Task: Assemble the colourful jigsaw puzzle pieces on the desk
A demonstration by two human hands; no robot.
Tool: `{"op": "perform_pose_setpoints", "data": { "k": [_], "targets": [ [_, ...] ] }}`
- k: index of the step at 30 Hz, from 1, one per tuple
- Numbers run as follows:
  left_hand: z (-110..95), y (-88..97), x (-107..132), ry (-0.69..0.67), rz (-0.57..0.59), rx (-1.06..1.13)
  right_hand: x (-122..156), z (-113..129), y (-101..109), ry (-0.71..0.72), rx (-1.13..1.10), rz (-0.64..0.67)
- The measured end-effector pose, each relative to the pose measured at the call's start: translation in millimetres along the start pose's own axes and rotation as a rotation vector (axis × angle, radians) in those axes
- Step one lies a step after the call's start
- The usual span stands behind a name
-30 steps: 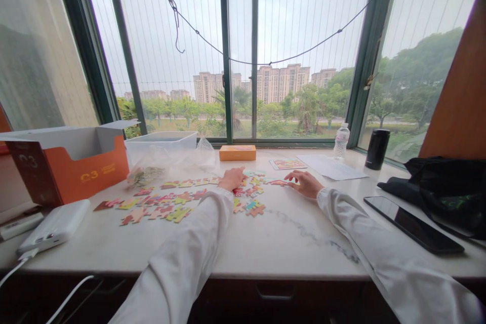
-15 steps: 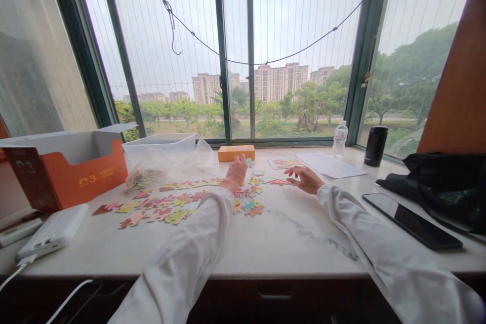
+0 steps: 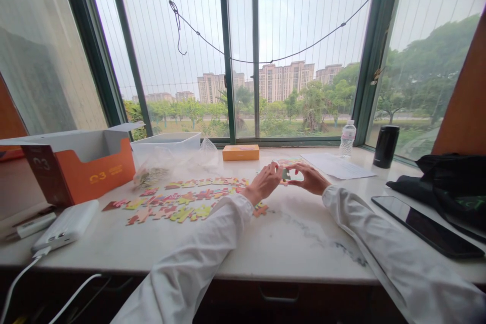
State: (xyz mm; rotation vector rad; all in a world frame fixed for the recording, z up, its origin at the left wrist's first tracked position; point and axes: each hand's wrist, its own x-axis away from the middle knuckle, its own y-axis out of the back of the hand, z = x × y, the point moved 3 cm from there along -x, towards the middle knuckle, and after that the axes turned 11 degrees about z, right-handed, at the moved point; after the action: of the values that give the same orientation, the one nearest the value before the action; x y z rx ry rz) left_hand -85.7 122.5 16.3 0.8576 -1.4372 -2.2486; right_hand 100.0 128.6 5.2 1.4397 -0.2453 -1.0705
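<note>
Left hand (image 3: 265,182) and right hand (image 3: 309,178), 2 in all: fingers curved inward, tips closing together on 1 small teal jigsaw piece (image 3: 286,174), held just above the desk (image 3: 190,248). Piece stands roughly upright, its long axis too small to tell. Left of the piece: loose jigsaw pieces (image 3: 182,207), many, multicoloured, lying flat. Beyond the piece: 1 orange box (image 3: 240,152). Beyond and right of the piece: 1 water bottle (image 3: 347,139).

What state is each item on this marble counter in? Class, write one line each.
Orange cardboard box: open, lid raised.
Water bottle: upright, capped.
Smartphone: lying flat, screen dark.
Power bank: cable plugged in.
Jigsaw pieces: loose, spread out.
Green jigsaw piece: between the left hand and right hand.
</note>
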Motion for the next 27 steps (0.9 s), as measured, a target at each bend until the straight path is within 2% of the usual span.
{"op": "perform_pose_setpoints", "data": {
  "k": [4,12,21,27],
  "targets": [
    [2,1.5,0,-0.01,0.003,-0.046,-1,4,2,0.015,0.008,-0.02],
    [4,4.1,2,0.019,0.021,-0.016,-1,0,6,-0.054,-0.038,-0.016],
    [5,8.2,0,0.047,0.031,-0.029,0,6,15,-0.097,-0.049,-0.014],
    [5,5.8,0,0.044,0.034,-0.022,-1,2,14,0.025,-0.125,0.038]
  ]
}}
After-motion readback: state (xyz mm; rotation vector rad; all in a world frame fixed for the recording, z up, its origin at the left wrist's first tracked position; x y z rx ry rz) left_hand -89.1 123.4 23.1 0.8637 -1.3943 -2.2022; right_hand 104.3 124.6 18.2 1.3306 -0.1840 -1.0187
